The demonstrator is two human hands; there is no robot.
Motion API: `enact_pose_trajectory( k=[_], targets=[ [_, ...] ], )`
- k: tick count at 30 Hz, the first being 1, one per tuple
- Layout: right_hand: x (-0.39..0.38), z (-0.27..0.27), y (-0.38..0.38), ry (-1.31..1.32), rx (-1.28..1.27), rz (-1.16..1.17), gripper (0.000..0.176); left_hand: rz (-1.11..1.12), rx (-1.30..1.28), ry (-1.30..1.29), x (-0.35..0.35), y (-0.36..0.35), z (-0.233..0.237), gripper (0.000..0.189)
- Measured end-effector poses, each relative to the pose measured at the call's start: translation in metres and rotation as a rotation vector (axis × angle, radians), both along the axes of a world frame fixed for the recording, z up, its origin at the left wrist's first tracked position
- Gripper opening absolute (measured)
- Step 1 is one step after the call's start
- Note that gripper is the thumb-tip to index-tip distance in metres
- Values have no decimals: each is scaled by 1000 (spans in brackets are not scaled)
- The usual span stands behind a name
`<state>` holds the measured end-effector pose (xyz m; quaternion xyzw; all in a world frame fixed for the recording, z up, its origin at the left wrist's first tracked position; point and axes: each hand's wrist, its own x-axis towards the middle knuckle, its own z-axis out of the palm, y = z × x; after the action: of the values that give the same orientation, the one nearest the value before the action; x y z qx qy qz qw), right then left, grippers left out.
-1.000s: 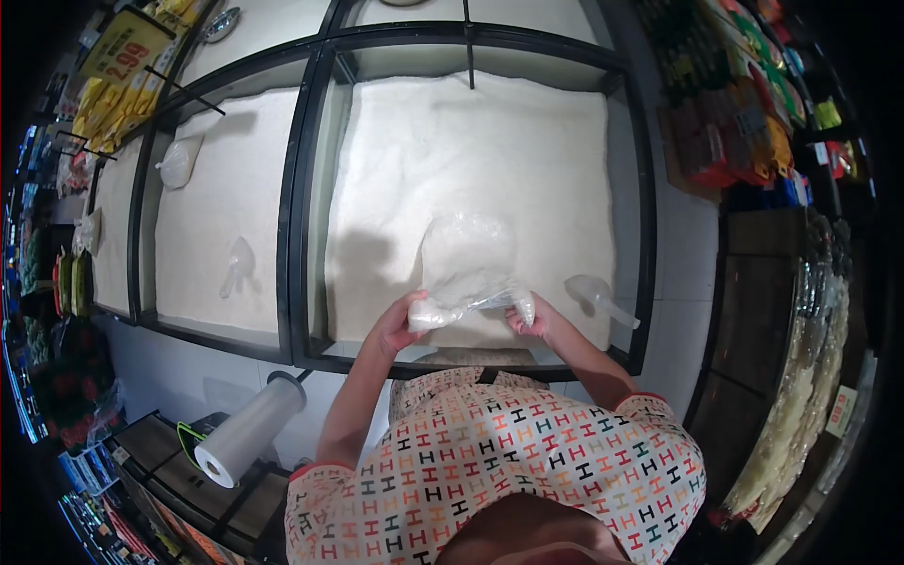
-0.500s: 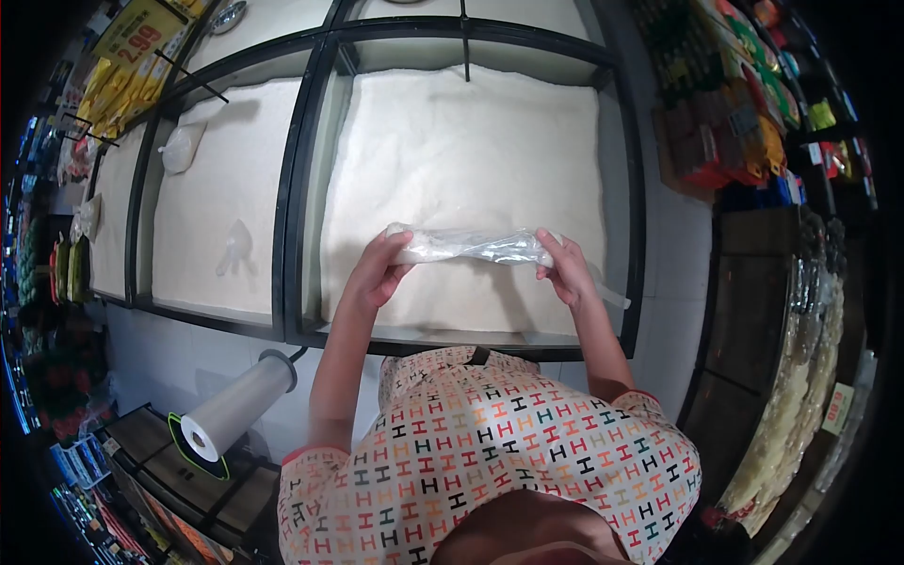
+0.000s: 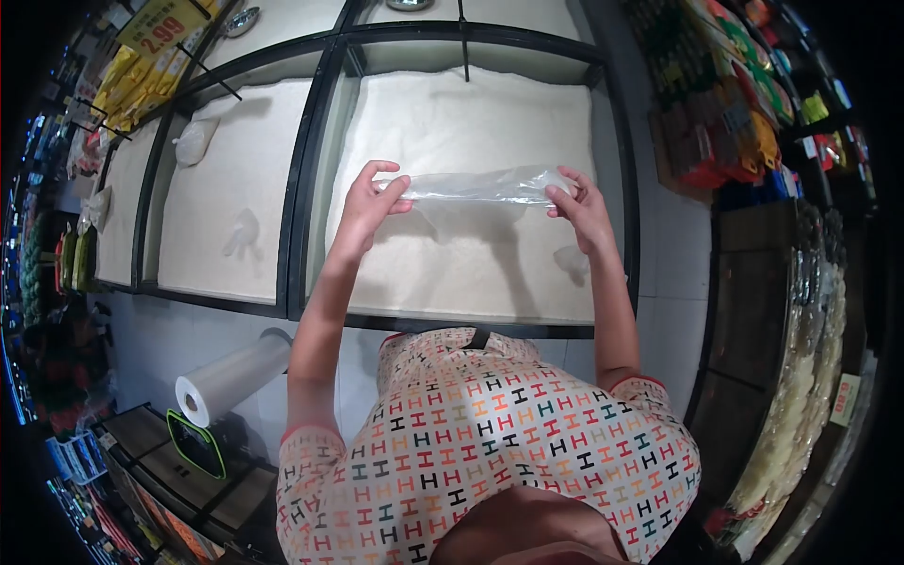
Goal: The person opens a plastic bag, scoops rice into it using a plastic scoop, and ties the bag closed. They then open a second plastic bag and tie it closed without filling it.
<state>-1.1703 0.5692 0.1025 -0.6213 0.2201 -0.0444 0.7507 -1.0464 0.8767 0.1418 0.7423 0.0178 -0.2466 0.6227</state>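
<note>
Plastic bag (image 3: 480, 185), clear and pulled into a long strip, hangs level above the middle of a white-grain bin (image 3: 303, 207), its ends pinched by a person's left hand (image 3: 369, 202) and right hand (image 3: 586, 209).

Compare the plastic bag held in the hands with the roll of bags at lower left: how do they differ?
The bag is one loose sheet, stretched between left hand and right hand above the rice; the roll is wound tight, untouched, below the bin. The bag looks clear, the roll milky white. Both are thin plastic.
</note>
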Motion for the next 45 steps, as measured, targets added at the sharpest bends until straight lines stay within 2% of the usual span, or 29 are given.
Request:
enact_pose_trajectory(
  k=[5,8,11,17,20,23,26,32,35,38,41,45],
  targets=[
    [-1,0,-11,-88,-3,71,43,-38,44,42,5,1,9,33],
    [0,3,-13,-114,-84,114,39,-118,56,-62,6,6,3,38],
    [1,1,-17,-115,-137,121,34,-119,110,-57,-1,2,17,50],
    [7,7,-21,-102,-230,117,28,-121,53,-117,-1,-1,16,54],
    [13,12,-24,-108,-200,107,27,-108,149,-221,0,-7,26,46],
    [18,16,-27,-120,-175,109,26,-59,-28,-85,15,-3,11,40],
    [16,24,-27,-176,-214,99,24,1,-33,-38,13,-5,22,34],
    [20,29,-28,-188,-350,89,20,-77,30,-204,14,3,23,30],
    [28,26,-33,-161,-327,59,18,-59,25,-155,21,6,25,27],
    [27,35,-32,-187,-398,-19,19,-59,146,-203,24,8,26,29],
    [27,38,-31,-280,-500,-85,21,38,216,-400,22,3,20,32],
    [24,40,-36,-319,-538,-88,17,-24,261,-505,24,2,20,29]
  ],
)
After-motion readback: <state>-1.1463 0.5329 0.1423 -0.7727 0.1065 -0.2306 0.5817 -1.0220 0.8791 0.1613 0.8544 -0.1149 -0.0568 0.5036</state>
